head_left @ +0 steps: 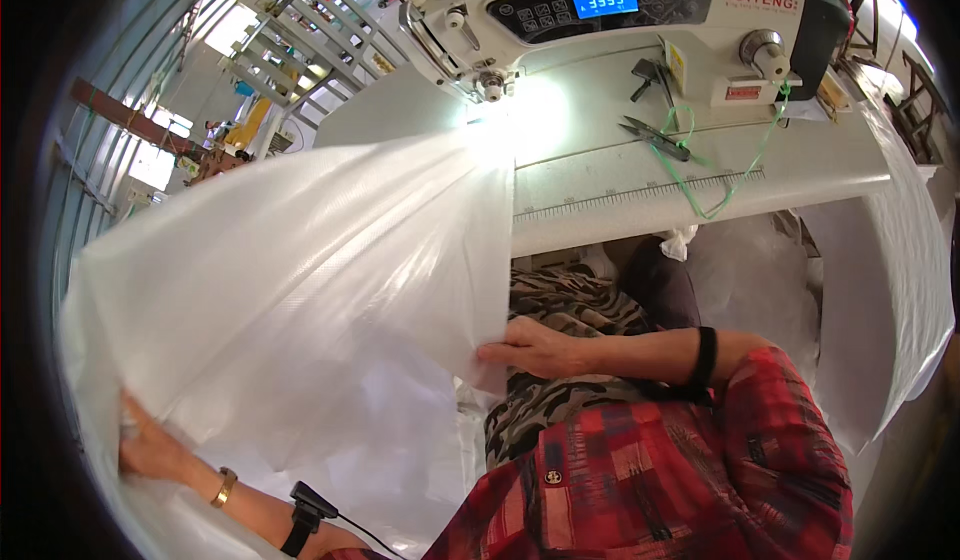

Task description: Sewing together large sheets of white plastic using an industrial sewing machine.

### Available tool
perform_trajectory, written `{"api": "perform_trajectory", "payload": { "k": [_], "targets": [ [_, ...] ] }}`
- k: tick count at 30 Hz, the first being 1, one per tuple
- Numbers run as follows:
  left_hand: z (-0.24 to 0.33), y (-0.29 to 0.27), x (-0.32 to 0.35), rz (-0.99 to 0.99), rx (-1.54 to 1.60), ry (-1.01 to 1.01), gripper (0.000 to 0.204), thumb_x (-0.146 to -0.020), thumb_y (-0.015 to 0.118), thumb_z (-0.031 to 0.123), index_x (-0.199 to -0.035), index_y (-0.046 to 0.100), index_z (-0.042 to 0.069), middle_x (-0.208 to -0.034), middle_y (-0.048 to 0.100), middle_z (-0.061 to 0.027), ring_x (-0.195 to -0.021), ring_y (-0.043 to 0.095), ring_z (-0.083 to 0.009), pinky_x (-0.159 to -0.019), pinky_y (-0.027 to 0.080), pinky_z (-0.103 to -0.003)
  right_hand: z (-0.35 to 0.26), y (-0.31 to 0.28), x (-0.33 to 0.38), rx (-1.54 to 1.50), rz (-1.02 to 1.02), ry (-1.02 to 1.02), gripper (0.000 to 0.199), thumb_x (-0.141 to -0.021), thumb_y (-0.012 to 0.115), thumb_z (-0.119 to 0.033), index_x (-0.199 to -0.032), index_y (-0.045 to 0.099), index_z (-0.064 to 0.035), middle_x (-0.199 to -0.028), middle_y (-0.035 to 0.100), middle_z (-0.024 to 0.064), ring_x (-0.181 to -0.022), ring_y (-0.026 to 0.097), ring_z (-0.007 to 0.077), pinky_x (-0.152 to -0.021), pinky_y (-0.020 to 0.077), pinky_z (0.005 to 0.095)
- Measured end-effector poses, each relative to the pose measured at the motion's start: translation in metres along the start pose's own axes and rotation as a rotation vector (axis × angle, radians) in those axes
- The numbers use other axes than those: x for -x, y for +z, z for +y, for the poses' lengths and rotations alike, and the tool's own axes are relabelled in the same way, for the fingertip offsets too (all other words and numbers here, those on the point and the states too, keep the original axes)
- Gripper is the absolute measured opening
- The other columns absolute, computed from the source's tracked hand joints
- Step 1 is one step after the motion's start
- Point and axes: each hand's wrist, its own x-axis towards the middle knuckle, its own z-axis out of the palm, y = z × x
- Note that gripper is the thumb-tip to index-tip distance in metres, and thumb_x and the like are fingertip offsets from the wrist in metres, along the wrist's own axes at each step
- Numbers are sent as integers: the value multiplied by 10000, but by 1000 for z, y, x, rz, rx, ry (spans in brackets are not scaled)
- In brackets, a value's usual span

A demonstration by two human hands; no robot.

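Note:
A large white woven plastic sheet spreads from under the needle area of a sewing machine down over my lap to the left. At its right edge, my right hand pinches the material between thumb and fingers. Far to the left, my left hand grips a fold of the same sheet, its fingertips partly hidden in the material. The sheet runs in creases from the bright lamp spot down toward both hands. Glare hides the needle and presser foot.
On the machine bed lie dark thread snips tied with green cord, beside a small black tool. A ruler scale runs along the bed. More white sheeting hangs at the right. Metal racks stand behind.

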Motion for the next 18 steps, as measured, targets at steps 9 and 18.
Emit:
{"api": "perform_trajectory", "payload": {
  "k": [9,18],
  "targets": [
    [-73,129,312,-1263,113,429,340,-923,554,367,-848,700,70,-934,700,-137,-906,652,-328,-823,510,-490,47,-14,32,-42,19,298,420,-989,574,-345,-993,678,61,-844,641,44,-778,555,79,-698,474,276],
    [256,-57,214,-1040,1422,-138,199,-978,529,102,-1004,641,-61,-881,672,-135,-785,657,-208,-714,526,-338,41,-15,46,-98,533,348,396,-1016,534,-311,-883,657,42,-626,580,33,-583,513,80,-541,450,293]
  ]
}}
